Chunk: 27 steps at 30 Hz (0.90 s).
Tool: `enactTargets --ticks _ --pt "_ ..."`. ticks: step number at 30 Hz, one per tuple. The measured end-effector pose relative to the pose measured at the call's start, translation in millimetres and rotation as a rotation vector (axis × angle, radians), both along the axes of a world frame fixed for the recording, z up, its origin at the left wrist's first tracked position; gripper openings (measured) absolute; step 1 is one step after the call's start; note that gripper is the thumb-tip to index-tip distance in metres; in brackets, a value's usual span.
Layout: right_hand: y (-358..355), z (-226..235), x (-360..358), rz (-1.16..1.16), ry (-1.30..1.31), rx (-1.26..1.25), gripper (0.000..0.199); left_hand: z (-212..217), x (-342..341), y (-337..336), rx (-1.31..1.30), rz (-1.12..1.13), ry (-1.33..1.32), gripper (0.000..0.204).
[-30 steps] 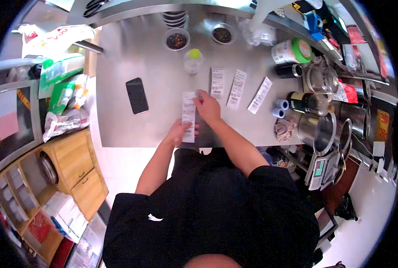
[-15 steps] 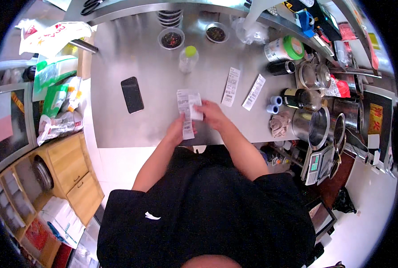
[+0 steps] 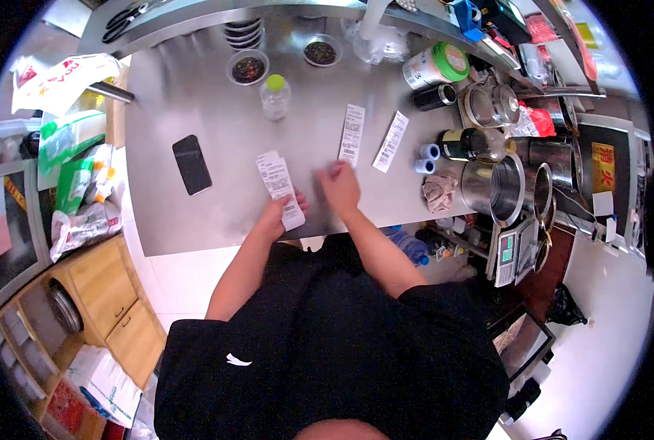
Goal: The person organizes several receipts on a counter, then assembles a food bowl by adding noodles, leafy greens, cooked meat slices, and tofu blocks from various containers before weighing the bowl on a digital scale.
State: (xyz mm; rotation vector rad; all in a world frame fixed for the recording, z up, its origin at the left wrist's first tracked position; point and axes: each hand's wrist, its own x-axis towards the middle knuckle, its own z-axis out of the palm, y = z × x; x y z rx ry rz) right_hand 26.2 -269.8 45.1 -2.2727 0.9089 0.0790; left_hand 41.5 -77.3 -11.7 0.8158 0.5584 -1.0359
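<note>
My left hand [image 3: 277,213] is closed on receipts [image 3: 274,176], a few long white printed strips overlapping one another near the front edge of the steel table. To its right, my right hand [image 3: 339,188] is at the lower end of a receipt [image 3: 353,132] lying on the table. Its fingers look curled but are smeared by motion, so whether they grip the paper is unclear. Farther right lies another receipt [image 3: 391,142], untouched. A black phone [image 3: 192,165] rests left of my hands. Beyond them stands a clear bottle with a yellow-green cap [image 3: 275,97].
Two bowls of dark food, a left one [image 3: 248,67] and a right one [image 3: 322,51], stand at the back. Along the right are a green-lidded tub [image 3: 435,66], jars, metal pots [image 3: 481,187], blue-white rolls [image 3: 427,158] and a crumpled cloth [image 3: 439,191]. A shelf edge [image 3: 217,16] crosses the far side.
My right hand has left the receipts in my left hand and moved to the receipt on the table. The left hand still holds its receipts. The whole view has shifted slightly.
</note>
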Motion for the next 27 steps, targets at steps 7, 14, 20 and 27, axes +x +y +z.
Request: enactTargets --ticks 7,14,20,27 --pt "-52 -15 28 -0.212 0.227 -0.226 0.061 0 0 5 -0.003 -0.012 0.033 0.034" --pt "-35 -19 4 -0.067 0.012 0.506 0.042 4 -1 -16 0.024 -0.043 0.022 0.037" --pt "7 -8 -49 0.207 0.380 0.710 0.040 19 -1 -39 -0.117 0.067 0.133 0.063" --pt "-31 -12 -43 0.278 0.358 0.273 0.056 -5 -15 -48 -0.004 -0.024 -0.029 0.031"
